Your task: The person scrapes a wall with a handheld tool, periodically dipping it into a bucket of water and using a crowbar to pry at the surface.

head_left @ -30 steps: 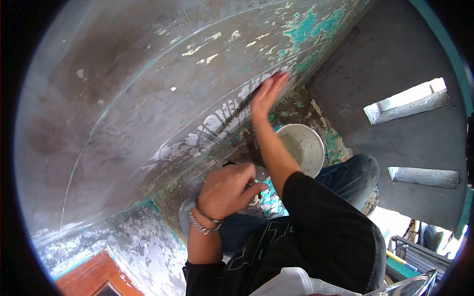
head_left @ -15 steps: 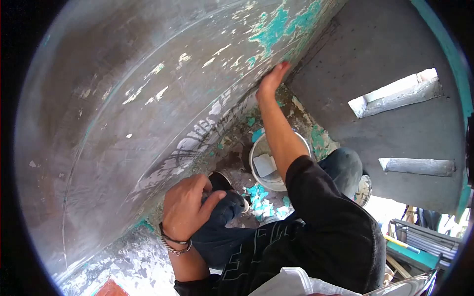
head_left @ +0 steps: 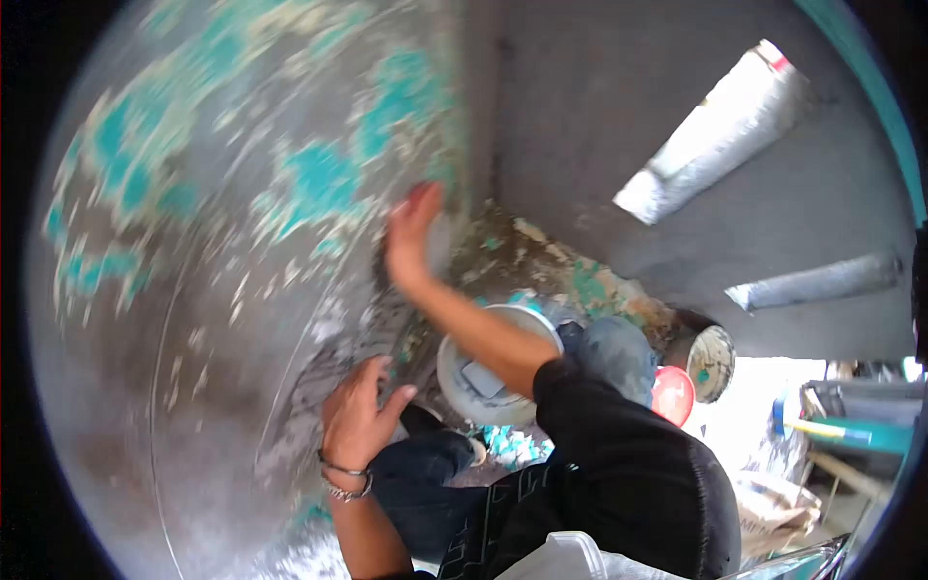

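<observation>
A grey wall (head_left: 222,338) with turquoise paint patches (head_left: 319,184) fills the left side. My right hand (head_left: 411,237) lies against this wall near the corner, its fingers stretched upward and blurred; nothing shows in it. Lower down, my left hand (head_left: 362,411) is close to the wall's lower part, fingers apart and empty, with bracelets on the wrist. Under my right forearm stands a round white bucket (head_left: 449,382) with a pale flat piece (head_left: 483,379) inside.
To the right rises a dark grey wall (head_left: 580,116) with two slanted openings. Paint flakes (head_left: 512,445) lie on the floor by my legs. A red round object (head_left: 673,395) and a tilted, stained bucket (head_left: 711,363) are beside my knee (head_left: 619,358).
The view has turned toward the corner, showing more turquoise patches and the red object. My right hand is lower and further left in view. My left hand's fingers have spread and point more upward.
</observation>
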A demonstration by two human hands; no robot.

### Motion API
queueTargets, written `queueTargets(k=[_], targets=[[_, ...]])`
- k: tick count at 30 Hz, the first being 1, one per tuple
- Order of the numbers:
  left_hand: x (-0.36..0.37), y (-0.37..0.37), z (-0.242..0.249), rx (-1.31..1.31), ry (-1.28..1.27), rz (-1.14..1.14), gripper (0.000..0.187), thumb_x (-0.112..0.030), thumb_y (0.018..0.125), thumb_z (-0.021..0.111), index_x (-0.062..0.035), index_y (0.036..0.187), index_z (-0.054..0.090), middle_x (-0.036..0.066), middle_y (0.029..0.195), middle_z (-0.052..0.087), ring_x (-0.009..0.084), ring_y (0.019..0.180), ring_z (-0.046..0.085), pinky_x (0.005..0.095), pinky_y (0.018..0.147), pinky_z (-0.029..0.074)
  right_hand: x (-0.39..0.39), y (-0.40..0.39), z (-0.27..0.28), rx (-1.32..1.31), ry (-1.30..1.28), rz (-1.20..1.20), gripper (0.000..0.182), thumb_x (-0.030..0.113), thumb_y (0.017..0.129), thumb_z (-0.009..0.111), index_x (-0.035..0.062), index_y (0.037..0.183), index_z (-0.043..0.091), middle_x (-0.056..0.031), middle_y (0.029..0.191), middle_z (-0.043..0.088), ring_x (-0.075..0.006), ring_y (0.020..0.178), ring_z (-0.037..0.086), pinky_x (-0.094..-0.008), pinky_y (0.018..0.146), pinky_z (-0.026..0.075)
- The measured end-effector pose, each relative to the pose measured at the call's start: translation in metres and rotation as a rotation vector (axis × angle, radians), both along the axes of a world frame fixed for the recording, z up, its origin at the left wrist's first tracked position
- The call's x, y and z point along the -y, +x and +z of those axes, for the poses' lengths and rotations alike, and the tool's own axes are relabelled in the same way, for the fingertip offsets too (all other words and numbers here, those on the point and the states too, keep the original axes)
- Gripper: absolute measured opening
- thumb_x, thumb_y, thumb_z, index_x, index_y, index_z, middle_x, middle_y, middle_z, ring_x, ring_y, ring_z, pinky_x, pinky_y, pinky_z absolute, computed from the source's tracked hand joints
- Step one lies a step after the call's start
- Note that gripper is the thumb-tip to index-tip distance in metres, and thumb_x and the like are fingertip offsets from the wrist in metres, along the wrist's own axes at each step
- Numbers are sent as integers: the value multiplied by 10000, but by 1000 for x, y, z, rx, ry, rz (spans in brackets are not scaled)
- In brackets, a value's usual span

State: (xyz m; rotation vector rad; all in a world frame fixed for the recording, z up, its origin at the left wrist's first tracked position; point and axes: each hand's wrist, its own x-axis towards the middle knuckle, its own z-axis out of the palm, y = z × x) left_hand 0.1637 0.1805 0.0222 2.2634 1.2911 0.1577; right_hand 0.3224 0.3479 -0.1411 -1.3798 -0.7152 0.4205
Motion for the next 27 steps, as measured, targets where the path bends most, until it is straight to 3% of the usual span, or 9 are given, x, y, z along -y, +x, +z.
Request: queueTargets(k=[2, 9, 11, 14, 18, 19, 21, 24, 27], targets=[[-10, 25, 0, 14, -60, -44, 427, -373, 821, 695, -67, 1098, 587, 114, 907, 669, 316, 781, 645, 398, 664, 498, 24, -3, 11, -51, -10, 189, 896, 574, 958, 317, -33, 1487, -78, -279, 1550, -93, -423, 1436, -119, -517, 1146, -69], [-22, 35, -24, -119, -220, -41, 417, -396, 831, 683, -70, 1073, 586, 107, 815, 669, 286, 717, 651, 395, 633, 493, -20, 64, 7, -388, -55, 32, 859, 532, 965, 351, 9, 1504, -66, -242, 1564, -102, -399, 1446, -116, -492, 1159, -28], [-31, 32, -40, -184, -175, -30, 414, -400, 833, 680, -73, 1070, 584, 107, 800, 668, 297, 709, 648, 400, 638, 494, -8, 7, 13, 83, -9, -79, 830, 504, 964, 364, 7, 1509, -16, -245, 1568, -41, -379, 1457, -67, -480, 1165, -6], [-33, 33, -40, -229, -196, -48, 418, -403, 838, 675, -83, 1094, 590, 126, 788, 664, 317, 715, 648, 411, 644, 492, 23, 3, 41, 80, 44, 78, 836, 477, 959, 390, -20, 1501, -9, -247, 1567, -1, -365, 1461, -1, -442, 1174, 14], [-30, 33, -37, -21, -278, 0, 430, -385, 836, 684, -64, 1109, 594, 129, 794, 661, 298, 704, 647, 399, 635, 489, -16, 35, -117, -708, 177, 25, 800, 417, 980, 403, -50, 1490, 1, -244, 1569, 9, -375, 1456, 39, -399, 1178, 18], [-31, 24, -42, -126, -246, -9, 422, -366, 837, 689, -59, 1110, 594, 124, 799, 661, 286, 699, 644, 385, 634, 489, -27, 30, -108, -714, 188, 25, 800, 417, 980, 403, -50, 1490, 1, -244, 1569, 9, -375, 1456, 39, -399, 1178, 18], [-31, 17, -47, -226, -250, -9, 414, -348, 838, 694, -53, 1111, 595, 118, 803, 661, 273, 695, 642, 371, 632, 488, -29, 21, -79, -445, -99, -116, 756, 405, 992, 402, -24, 1501, 43, -229, 1573, 41, -365, 1454, 85, -396, 1173, 74], [-39, 20, -39, -180, -323, 37, 359, -253, 865, 695, -56, 1145, 588, 106, 856, 672, 213, 758, 642, 338, 666, 488, -10, 45, 31, -89, -22, -71, 743, 406, 997, 408, -13, 1506, 66, -218, 1577, 61, -349, 1454, 116, -389, 1160, 132], [-39, 21, -39, -146, -322, 49, 376, -257, 862, 699, -62, 1162, 583, 103, 870, 677, 214, 766, 643, 347, 680, 492, -8, 60, 37, -46, 280, -79, 723, 396, 969, 472, -45, 1470, 195, -250, 1519, 201, -392, 1375, 271, -402, 1135, 215]])
